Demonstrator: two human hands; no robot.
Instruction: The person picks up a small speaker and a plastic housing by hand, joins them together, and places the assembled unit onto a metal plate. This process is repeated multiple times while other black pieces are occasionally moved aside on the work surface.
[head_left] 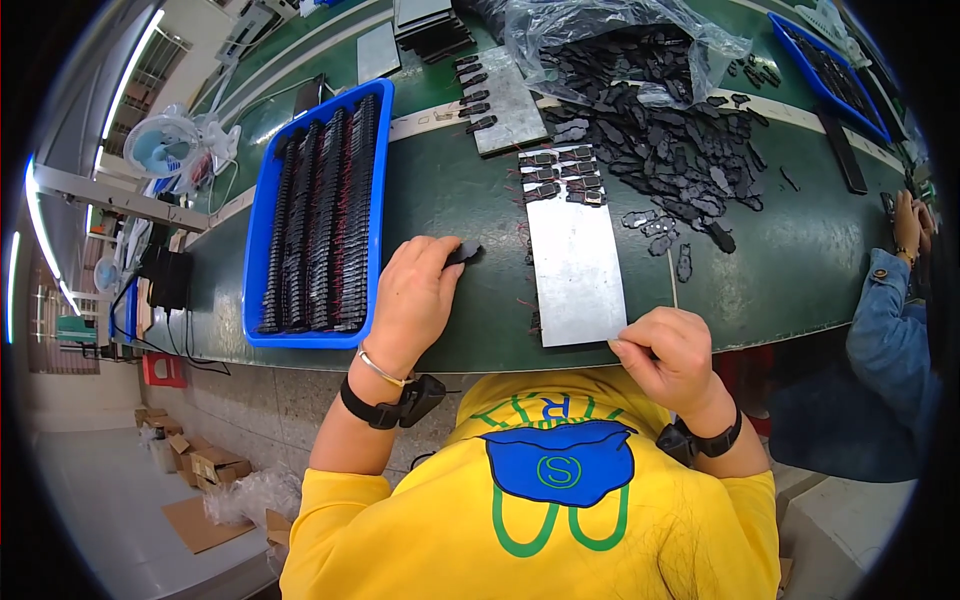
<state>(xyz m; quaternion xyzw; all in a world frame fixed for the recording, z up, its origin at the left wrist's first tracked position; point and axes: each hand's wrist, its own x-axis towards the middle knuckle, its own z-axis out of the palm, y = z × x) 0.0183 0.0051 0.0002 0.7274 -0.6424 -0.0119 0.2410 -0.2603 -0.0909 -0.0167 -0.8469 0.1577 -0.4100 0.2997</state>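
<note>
My left hand (pixel 412 292) pinches a small flat black piece (pixel 465 252) above the green table, just right of the blue tray (pixel 252 285). That tray holds dense rows of small black parts with red wires. My right hand (pixel 668 352) is closed around a thin pale stick (pixel 673 282), which points away from me. It rests near the close right corner of a silver metal plate (pixel 577 265). Several black parts with red wires (pixel 562 175) sit on the plate's far end. Beyond my right hand, a few loose black pieces (pixel 657 230) lie beside the plate.
A large heap of flat black pieces (pixel 690 160) spills from a clear plastic bag (pixel 730 45). Another metal plate (pixel 510 105) carries black parts along its left edge. A second blue tray (pixel 835 80) is at the far right, near a person's hand (pixel 907 228).
</note>
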